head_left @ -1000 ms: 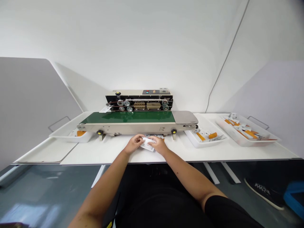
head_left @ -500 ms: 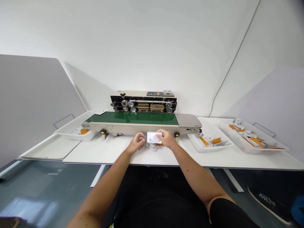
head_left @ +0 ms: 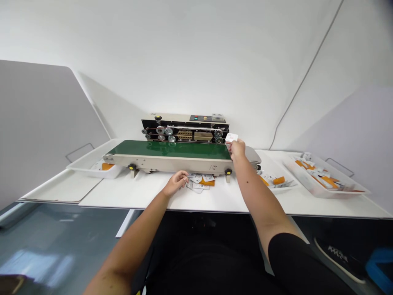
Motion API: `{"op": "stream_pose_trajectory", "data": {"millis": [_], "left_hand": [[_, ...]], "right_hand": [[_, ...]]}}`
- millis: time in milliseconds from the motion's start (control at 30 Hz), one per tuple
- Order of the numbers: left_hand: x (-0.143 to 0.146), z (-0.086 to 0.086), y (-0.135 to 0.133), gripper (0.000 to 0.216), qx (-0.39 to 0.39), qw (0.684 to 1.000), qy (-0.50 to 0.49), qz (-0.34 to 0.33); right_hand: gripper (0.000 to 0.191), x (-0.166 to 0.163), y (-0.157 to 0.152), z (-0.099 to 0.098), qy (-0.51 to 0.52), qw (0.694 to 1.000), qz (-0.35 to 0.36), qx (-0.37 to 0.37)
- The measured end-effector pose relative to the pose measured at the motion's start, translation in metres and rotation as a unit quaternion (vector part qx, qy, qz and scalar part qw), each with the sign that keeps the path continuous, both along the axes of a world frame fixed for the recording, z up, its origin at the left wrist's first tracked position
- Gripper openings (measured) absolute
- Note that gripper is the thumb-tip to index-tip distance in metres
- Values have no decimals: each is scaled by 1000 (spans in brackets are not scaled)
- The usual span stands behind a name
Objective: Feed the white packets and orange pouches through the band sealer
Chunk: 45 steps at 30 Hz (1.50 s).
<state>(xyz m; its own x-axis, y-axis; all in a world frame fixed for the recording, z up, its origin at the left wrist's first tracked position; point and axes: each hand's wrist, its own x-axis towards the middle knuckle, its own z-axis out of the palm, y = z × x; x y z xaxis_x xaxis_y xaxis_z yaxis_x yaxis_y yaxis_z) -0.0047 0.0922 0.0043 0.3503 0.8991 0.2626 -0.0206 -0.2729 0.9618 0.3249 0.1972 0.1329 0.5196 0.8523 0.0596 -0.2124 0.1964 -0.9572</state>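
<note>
Your right arm (head_left: pixel 256 192) stretches far forward, its hand (head_left: pixel 237 149) pinching shut, while your left hand (head_left: pixel 176 183) lies lower and nearer, fingers (head_left: pixel 184 177) loosely curled, palm down.

The white table (head_left: pixel 123 192) I'm working at stretches wide in front of me. Right before me, loose white-and-orange packets (head_left: pixel 199 181) lie in a scattered heap on its top, just in front of a band sealer (head_left: pixel 172 164), which stands on short legs with its green conveyor running crosswise. Off to my left sit a white tray (head_left: pixel 92 175) holding something orange and, nearer the table's edge, a flat white board (head_left: pixel 58 189). Off to my right, a white tray (head_left: pixel 276 189) and a second white tray (head_left: pixel 319 193) hold more packets.
</note>
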Motion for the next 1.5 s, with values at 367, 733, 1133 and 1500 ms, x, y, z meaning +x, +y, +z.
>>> {"op": "stream_pose_trajectory", "data": {"millis": [367,733,1133,1500], "left_hand": [[0,-1,1,40,1,1000,15,2],[-1,-3,2,40,6,999,30,13],[2,3,0,37,30,997,53,45],[3,4,1,32,51,994,83,39]], "right_hand": [[19,-19,2,7,-26,997,57,-50],[13,-46,-20,12,-184,981,65,-9],[33,-117,-122,-131,-631,730,217,147],[44,-114,-121,-138,-643,710,257,127]]}}
